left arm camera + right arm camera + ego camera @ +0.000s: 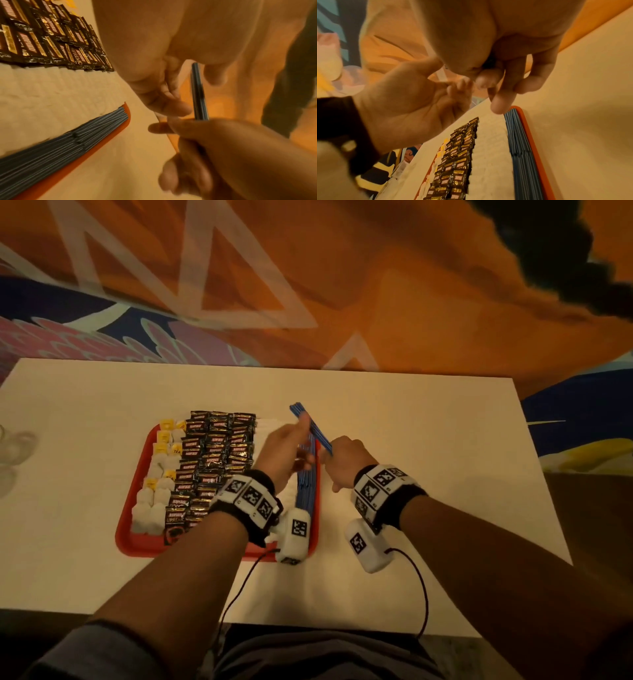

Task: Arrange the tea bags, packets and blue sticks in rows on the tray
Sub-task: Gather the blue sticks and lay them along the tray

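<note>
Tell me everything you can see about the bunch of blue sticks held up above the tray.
The held sticks are thin, straight and blue with pale stripes, seemingly paper-wrapped, bunched flat. They slant in the air over the red tray's right edge, far end raised. The right hand grips the near end; the left hand touches the middle with its fingertips. More such sticks lie in a row below.

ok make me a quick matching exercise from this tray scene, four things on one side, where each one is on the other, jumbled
Things:
1. tea bags
2. dark packets
3. row of blue sticks
4. bundle of blue sticks

Places:
A. held in the air by the left hand and right hand
B. along the right edge of the red tray
C. left side of the tray
D. middle of the tray

Pairs: 1-C, 2-D, 3-B, 4-A
</note>
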`<state>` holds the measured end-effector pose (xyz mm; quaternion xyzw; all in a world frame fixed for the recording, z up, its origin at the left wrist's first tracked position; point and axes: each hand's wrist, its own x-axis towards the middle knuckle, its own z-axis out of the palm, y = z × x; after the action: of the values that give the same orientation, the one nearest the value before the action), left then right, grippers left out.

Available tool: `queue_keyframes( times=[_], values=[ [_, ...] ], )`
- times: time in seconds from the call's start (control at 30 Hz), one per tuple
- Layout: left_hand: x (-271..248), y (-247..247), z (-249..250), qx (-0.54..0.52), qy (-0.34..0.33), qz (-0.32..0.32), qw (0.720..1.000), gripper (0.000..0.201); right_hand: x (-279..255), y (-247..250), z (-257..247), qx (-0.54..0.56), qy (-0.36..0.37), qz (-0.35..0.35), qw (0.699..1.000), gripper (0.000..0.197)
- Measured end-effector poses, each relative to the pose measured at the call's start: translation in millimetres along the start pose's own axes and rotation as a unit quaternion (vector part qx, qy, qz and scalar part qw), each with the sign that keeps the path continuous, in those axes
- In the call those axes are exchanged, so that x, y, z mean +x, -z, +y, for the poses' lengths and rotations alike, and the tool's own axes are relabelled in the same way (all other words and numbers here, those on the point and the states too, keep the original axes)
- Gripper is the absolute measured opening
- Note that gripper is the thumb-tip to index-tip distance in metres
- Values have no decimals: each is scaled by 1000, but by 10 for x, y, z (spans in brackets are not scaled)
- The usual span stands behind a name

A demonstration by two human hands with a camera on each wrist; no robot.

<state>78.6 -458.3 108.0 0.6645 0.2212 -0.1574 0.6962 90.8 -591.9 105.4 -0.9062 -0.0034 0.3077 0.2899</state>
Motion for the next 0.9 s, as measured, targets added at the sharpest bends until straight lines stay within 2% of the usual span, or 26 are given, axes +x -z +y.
queue_keyframes(
  times=[0.07, 0.13, 0.27, 0.4, 0.5, 0.57, 0.67, 0.77, 0.9],
  values=[
    [42, -33, -168, 11, -6, -36, 999, 34, 68, -114, -15, 3, -29, -14, 999, 23],
    [148, -28, -287, 34, 1, -28, 999, 23, 130, -222, -14, -4, -42, -30, 999, 18],
    [393, 37, -381, 121, 24, -50, 991, 20, 259, -371, 17, 2, -34, -70, 997, 15],
    [691, 119, -423, 244, 28, -99, 964, 22, 371, -455, 76, 5, -14, -124, 992, 23],
    [944, 195, -403, 345, 44, -104, 932, 26, 441, -463, 138, 2, -14, -140, 990, 47],
    [1085, 230, -409, 406, 70, -121, 903, 26, 488, -449, 208, 3, -28, -130, 991, 50],
    [1226, 220, -448, 484, 102, -142, 857, 29, 513, -420, 290, 0, -29, -120, 992, 39],
    [1320, 174, -462, 545, 98, -151, 819, 28, 539, -434, 369, 18, -46, -104, 993, 25],
    [1363, 122, -470, 608, 82, -133, 778, 31, 596, -482, 434, 47, -61, -85, 993, 21]
  ],
)
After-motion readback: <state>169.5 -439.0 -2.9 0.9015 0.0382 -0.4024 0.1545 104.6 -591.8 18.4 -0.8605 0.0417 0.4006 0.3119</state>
